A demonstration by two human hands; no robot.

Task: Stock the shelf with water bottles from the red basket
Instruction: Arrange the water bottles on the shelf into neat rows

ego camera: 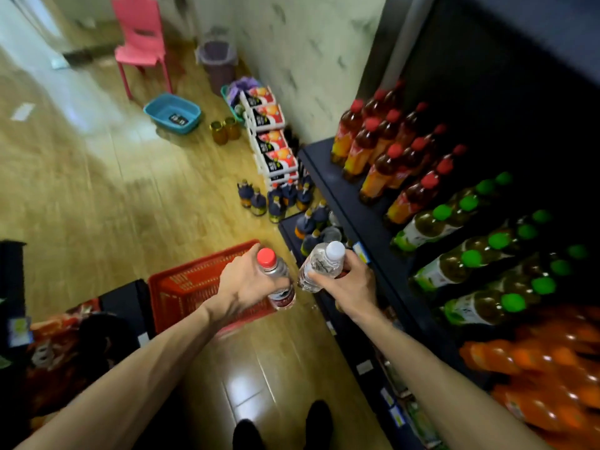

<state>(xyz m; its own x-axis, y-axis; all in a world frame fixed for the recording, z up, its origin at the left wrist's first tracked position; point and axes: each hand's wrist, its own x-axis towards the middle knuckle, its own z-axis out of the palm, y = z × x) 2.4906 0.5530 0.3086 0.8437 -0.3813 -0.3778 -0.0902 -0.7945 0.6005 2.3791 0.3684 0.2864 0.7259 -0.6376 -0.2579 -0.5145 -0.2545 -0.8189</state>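
Observation:
A red basket (188, 287) stands on the wooden floor at lower centre-left. Just above its right edge my left hand (246, 284) grips a clear water bottle with a red cap (277, 277), held upright. My right hand (349, 280) holds a clear water bottle with a white cap (319, 263), tilted left, close to the front edge of the dark shelf (363, 219). The two bottles are nearly touching. The basket's inside is mostly hidden by my left arm.
The shelf on the right carries red-capped tea bottles (389, 154), green-capped bottles (467, 254) and orange bottles (545, 368). Small dark bottles (276, 199), stacked cartons (272, 138), a blue tub (172, 113), a pink chair (141, 40) and a bin (219, 60) stand on the floor.

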